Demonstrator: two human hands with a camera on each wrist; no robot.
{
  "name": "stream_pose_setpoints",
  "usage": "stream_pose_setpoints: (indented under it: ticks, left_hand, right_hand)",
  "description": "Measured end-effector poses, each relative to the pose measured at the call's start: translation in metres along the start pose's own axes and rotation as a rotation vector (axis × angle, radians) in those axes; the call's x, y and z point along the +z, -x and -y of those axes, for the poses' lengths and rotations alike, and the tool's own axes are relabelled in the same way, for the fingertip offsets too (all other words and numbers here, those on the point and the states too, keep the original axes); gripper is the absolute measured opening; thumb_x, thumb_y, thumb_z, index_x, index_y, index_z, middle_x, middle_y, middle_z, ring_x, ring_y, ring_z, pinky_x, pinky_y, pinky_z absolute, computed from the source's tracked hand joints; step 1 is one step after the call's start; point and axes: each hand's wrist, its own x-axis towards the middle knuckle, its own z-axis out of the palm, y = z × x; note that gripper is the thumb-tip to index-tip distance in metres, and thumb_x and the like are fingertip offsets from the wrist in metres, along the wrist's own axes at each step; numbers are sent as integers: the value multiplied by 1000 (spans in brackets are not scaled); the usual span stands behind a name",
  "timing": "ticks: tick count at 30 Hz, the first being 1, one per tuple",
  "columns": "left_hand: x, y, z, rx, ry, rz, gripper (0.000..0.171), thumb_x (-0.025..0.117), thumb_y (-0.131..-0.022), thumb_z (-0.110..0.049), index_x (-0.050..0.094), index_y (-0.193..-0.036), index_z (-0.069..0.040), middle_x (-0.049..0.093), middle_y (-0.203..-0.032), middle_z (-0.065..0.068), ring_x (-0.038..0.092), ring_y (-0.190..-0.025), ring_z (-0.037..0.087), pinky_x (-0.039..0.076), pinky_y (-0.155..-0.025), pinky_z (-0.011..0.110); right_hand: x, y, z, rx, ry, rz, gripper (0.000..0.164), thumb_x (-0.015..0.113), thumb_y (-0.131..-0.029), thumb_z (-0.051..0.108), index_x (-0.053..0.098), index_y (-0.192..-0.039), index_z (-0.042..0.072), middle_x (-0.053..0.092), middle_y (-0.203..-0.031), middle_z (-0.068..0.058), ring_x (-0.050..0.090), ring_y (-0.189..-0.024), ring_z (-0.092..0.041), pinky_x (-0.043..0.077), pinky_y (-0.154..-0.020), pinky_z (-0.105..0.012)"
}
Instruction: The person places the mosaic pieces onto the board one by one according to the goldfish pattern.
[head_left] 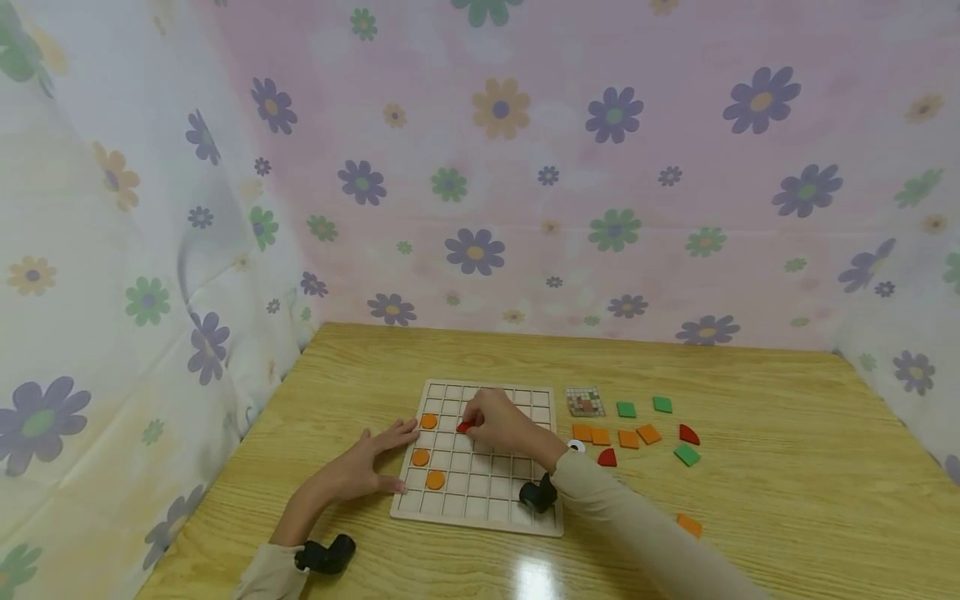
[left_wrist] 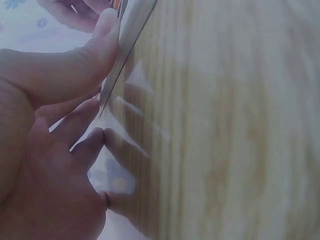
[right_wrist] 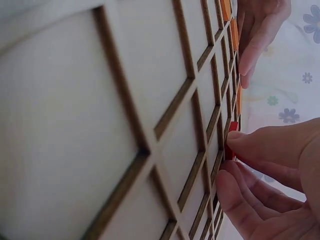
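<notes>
A pale wooden grid board lies on the table, with several orange discs set in squares near its left side. My right hand reaches over the board and pinches a small red piece between thumb and fingers. In the right wrist view the red piece stands right at the grid's ridges under the thumb tip. The left hand has its fingers spread, and its thumb and fingertips rest at the board's left edge. Seen from the left wrist, the left thumb lies along the board's side.
To the right of the board lie several orange tiles, green tiles and red quarter-round pieces. A small printed card lies by the upper right corner. One orange tile sits nearer the front, and a white ring is partly hidden by the wrist.
</notes>
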Motion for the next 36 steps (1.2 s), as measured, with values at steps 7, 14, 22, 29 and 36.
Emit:
stream_pose_setpoints:
  ticks: [7, 14, 22, 29, 36]
  left_hand:
    - [0, 1, 0, -6, -7, -7, 79, 74, -81, -29, 36, -147, -7, 22, -155, 12, 13, -142, 35, -7, -105, 67]
    - [0, 1, 1, -2, -5, -5, 79, 74, -80, -29, 36, -146, -6, 23, -154, 13, 14, -141, 36, -6, -105, 67]
    - [1, 1, -3, 0, -4, -7, 78, 74, -81, -29, 37, -146, -6, 23, -154, 14, 14, -141, 37, -7, -105, 67]
    - [2, -1, -2, 5, -14, -4, 79, 74, -80, -29, 36, -146, -6, 23, -154, 13, 14, -141, 36, -7, -105, 67]
    - [1, 2, -2, 16, -8, -5, 79, 74, -80, -27, 36, -146, -5, 23, -154, 14, 13, -141, 37, -7, -105, 67]
  right_hand:
    - [4, -4, 2, -16, 37, 1, 11, 66, -81, -7, 73, -86, 0, 63, -83, -9, 58, -75, -17, 49, -59, -22]
    - [4, -3, 5, -15, 46, -4, 15, 64, -80, -10, 73, -88, -1, 62, -84, -11, 57, -74, -19, 48, -57, -22]
    - [-1, 6, 6, -14, 49, 0, 13, 66, -81, -7, 73, -88, 2, 61, -87, -10, 56, -73, -19, 48, -61, -25]
    - [-8, 17, 5, -61, 7, 4, 13, 64, -82, -5, 72, -91, -1, 62, -89, -11, 59, -74, -19, 50, -61, -24]
    - [-25, 36, 12, -73, 4, 76, 11, 64, -86, 3, 71, -94, 3, 63, -95, -7, 59, -81, -23, 51, -68, -28]
